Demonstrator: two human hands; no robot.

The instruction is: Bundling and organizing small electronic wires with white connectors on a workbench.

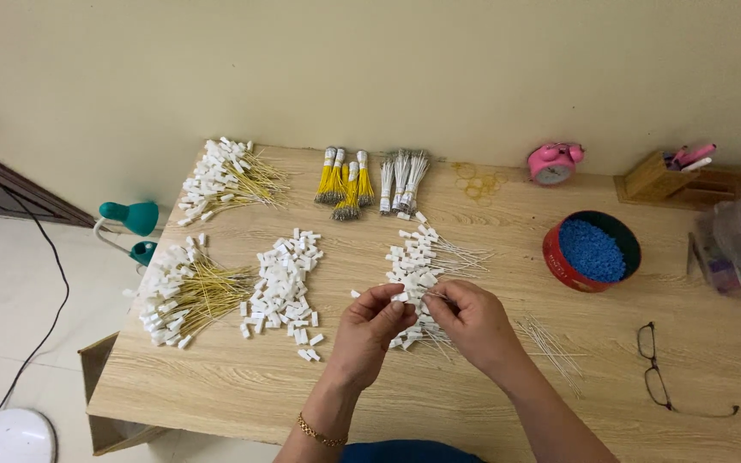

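Left hand pinches a small white connector | right hand pinches a thin white wire touching it | both above a pile of white-wired connectors mid wooden worktop | loose connectors left, red tin of blue beads right.

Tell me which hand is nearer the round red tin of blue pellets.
Right. The right hand lies left of and below the round red tin, on its side of the table; the left hand is farther left.
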